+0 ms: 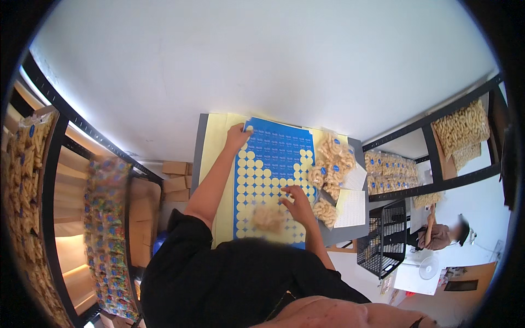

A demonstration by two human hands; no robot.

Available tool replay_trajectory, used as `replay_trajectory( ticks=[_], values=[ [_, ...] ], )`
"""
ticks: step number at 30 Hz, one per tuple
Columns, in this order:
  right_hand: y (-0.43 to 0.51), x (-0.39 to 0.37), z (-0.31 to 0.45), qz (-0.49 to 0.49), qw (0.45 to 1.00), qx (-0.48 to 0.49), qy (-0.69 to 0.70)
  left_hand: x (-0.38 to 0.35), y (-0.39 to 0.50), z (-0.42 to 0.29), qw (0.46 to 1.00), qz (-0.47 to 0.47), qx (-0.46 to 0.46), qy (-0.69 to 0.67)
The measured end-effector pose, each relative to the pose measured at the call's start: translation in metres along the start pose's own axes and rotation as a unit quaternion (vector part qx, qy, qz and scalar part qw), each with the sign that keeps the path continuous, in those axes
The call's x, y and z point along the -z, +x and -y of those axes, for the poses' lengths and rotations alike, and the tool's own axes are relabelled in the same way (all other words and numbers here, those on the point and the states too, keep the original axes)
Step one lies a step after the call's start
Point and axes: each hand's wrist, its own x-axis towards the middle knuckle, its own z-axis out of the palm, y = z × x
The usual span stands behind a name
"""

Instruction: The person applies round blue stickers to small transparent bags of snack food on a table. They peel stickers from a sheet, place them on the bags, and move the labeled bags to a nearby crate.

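A blue sheet of round stickers [279,158] lies on the table before me, with rows of pale yellow circles of bare backing across its lower part and up both sides. My left hand [237,138] is at the sheet's upper left corner, fingertips on its edge; whether they pinch a sticker or the sheet is too small to tell. Over the lower right of the sheet, my right hand [298,203] has its thumb and fingers apart with nothing seen between them. Just left of it, a clear bag of pale snacks [268,219] is blurred above the backing.
Several stickered bags of curled snacks [334,158] are piled right of the sheet, beside printed white sheets [352,208]. Shelves with bagged goods [106,238] stand left, and a black rack [426,184] right. A black plastic crate [381,240] and another person [437,237] are farther right.
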Motion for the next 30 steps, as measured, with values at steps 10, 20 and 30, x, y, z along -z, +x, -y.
replay_trajectory(
  ticks=[10, 20, 30],
  values=[
    [0.129, -0.009, 0.030, -0.157, 0.979, 0.101, 0.082, 0.008, -0.042, -0.046, 0.981, 0.059, -0.060, -0.175],
    [0.154, -0.025, 0.048, -0.284, 0.952, 0.098, 0.051, 0.009, -0.076, -0.075, 0.985, 0.070, -0.099, -0.121],
    [0.143, -0.018, 0.049, -0.308, 0.943, 0.106, 0.070, -0.006, -0.088, -0.080, 0.974, -0.003, -0.172, -0.151]
  ],
)
